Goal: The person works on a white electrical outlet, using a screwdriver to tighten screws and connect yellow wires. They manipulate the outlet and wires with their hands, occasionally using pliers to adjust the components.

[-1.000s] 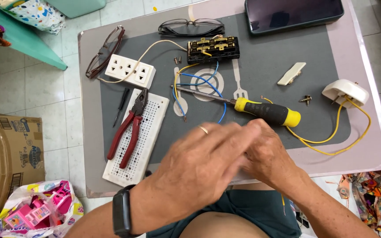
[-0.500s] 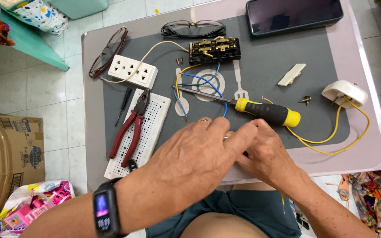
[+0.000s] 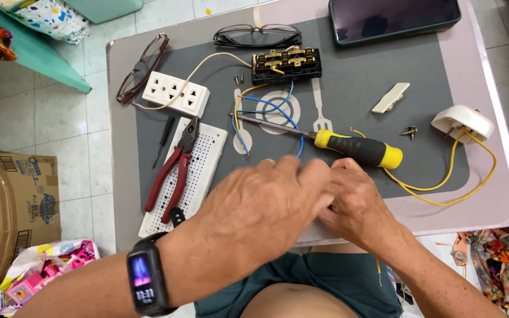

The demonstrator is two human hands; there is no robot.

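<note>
Both hands meet at the near edge of the bench (image 3: pixel 502 194), fingers pinched together over something too small and too covered to make out; whether either grip actually clamps a part cannot be told. The left hand (image 3: pixel 254 206) lies over the right hand (image 3: pixel 357 203), their fingertips touching just below the screwdriver (image 3: pixel 349 146).

Over the last second the hands have barely shifted: they stay joined at the same spot, the left wrist rolling a little so that the dark wristband (image 3: pixel 145 280) now shows its lit face. That reads as fine finger work still going on in place, with none of the tools picked up.

On the grey mat beyond the hands, going down in size: the dark tablet (image 3: pixel 393 20) at the far edge, the white perforated board (image 3: pixel 198 165) with the red-handled pliers (image 3: pixel 172 171) lying on it, the white socket strip (image 3: pixel 175 93), the black terminal block (image 3: pixel 287 63) with brass contacts, the round white fitting (image 3: pixel 462 122) with its yellow wire (image 3: pixel 443 185) looping to the near edge, the blue wires (image 3: pixel 269 109), the small cream switch part (image 3: pixel 391 97), and loose screws (image 3: pixel 409 133).
</note>
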